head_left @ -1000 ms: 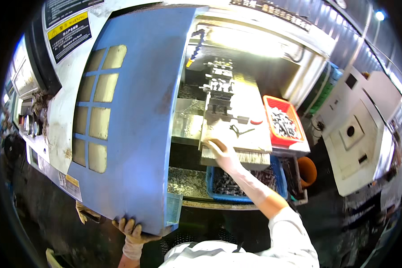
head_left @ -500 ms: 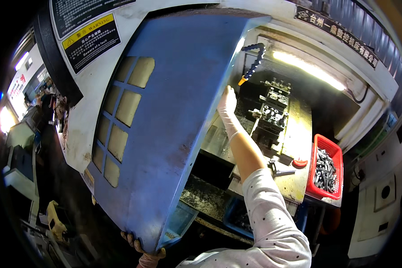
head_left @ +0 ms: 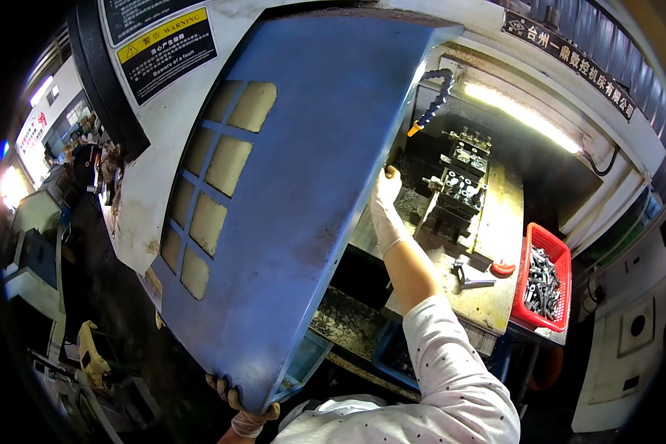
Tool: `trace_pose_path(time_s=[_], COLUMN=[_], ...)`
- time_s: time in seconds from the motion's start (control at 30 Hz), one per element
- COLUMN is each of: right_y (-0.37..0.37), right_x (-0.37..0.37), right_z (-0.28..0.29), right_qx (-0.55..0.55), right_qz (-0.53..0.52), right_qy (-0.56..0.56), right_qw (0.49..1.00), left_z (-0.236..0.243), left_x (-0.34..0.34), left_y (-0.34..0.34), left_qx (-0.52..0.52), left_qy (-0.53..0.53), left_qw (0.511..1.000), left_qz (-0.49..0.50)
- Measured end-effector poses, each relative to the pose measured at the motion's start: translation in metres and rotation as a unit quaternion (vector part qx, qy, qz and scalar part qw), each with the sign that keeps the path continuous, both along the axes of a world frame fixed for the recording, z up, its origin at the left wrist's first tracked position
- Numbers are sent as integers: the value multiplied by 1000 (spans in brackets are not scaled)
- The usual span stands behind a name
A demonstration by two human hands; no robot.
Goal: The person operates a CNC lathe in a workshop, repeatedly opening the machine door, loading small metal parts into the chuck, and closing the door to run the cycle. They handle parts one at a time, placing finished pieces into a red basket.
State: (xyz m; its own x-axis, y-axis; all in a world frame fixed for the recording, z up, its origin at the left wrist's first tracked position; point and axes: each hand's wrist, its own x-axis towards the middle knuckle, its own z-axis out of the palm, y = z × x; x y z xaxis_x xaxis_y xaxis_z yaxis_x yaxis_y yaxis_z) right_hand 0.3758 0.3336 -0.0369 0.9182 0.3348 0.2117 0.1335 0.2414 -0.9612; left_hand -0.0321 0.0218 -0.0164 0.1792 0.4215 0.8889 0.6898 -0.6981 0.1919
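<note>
My left hand [head_left: 240, 403], gloved, grips the lower edge of the blue sliding door [head_left: 288, 163] with its small window panes. My gloved right hand [head_left: 387, 185] reaches up to the door's inner vertical edge, fingers curled on it. Beside that hand, inside the lit machine, stand black tool holders [head_left: 459, 185] on a metal bed [head_left: 503, 222]. Above hangs a segmented coolant hose [head_left: 436, 96] with an orange nozzle. A metal tool [head_left: 473, 277] and a red curved object [head_left: 502, 269] lie on the bed's near part.
A red basket [head_left: 562, 251] of metal parts sits right of the bed. A blue bin [head_left: 399, 377] is below, and an orange bucket [head_left: 547, 374] is partly hidden beside it. A white machine [head_left: 614, 385] stands at right; other machinery [head_left: 37, 288] stands at left.
My right hand has moved from over the bed up to the door's edge and is now slightly lower than half a second ago. My left hand stays on the door. The view has shifted.
</note>
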Motion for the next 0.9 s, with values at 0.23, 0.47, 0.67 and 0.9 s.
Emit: trace_pose_path(time_s=[0.23,0.47,0.67,0.9], right_y=[43,-36,-230,-493], right_x=[11,-24,-21,201], right_z=[-28,40,16,-2], right_qx=[58,181,54,-443], right_qz=[50,107,94,-150], right_qy=[166,158,-98,-302], right_qw=[983,965,989,831], left_z=[-14,-4,14,33], left_x=[-12,-2,-6,28], left_y=[-3,3,-8,-10], left_qx=[-17,-19,-66,-65], left_qy=[18,6,65,59], left_qw=[1000,1000,996,996], left_qz=[3,-17,-5,-2])
